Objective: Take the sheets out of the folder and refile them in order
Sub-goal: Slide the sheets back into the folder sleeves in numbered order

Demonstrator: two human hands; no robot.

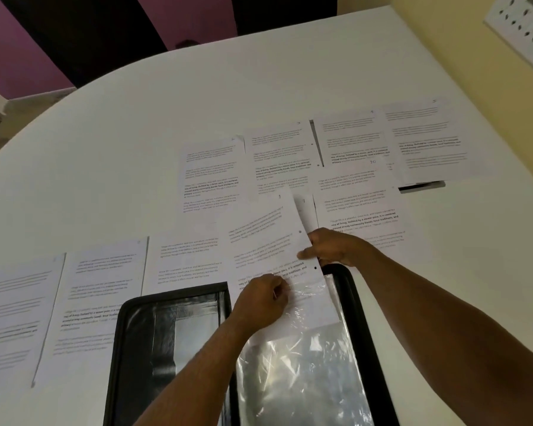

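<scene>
A black folder (130, 333) with clear plastic sleeves (302, 370) lies open at the near edge of the table. One printed sheet (268, 241) stands partly inside the top of the right-hand sleeve, tilted left. My right hand (333, 247) pinches this sheet's right edge near its punch holes. My left hand (262, 302) pinches the sleeve's top edge over the sheet's lower part. Several other printed sheets lie spread over the table, among them one at the far left (16, 315) and one at the far right (428, 142).
The round white table (136, 149) carries two loose rows of sheets, a back row to the right and a near row to the left. A white switch plate (523, 29) hangs on the yellow wall at the upper right. Dark and purple panels stand behind the table.
</scene>
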